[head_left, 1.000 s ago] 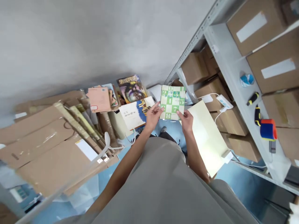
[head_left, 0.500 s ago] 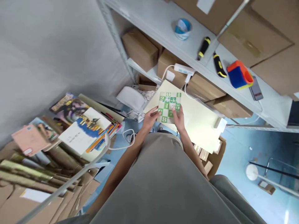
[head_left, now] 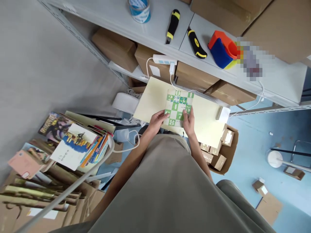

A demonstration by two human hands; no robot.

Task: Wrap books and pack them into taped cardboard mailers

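A small book [head_left: 178, 106] with a green and white checkered cover, large numerals and blue Chinese lettering is held in front of me, its cover facing up. My left hand [head_left: 157, 121] grips its lower left edge, thumb on the cover. On the right edge, my right hand [head_left: 188, 122] is closed round it with the thumb on top. The fingers beneath the book are hidden. Under it spreads a pale yellow tabletop [head_left: 206, 123].
Stacked books and magazines [head_left: 73, 142] lie at left, beside a bent white rod [head_left: 73, 184]. The shelf [head_left: 155, 37] ahead bears a tape roll [head_left: 139, 11], two cutters [head_left: 173, 26] and an orange-blue holder [head_left: 222, 50]. A carton of small boxes [head_left: 229, 155] stands at right.
The view has shifted, so the shelf and its tools appear farther left and higher. Both hands keep hold of the book, which stays near the same place in view.
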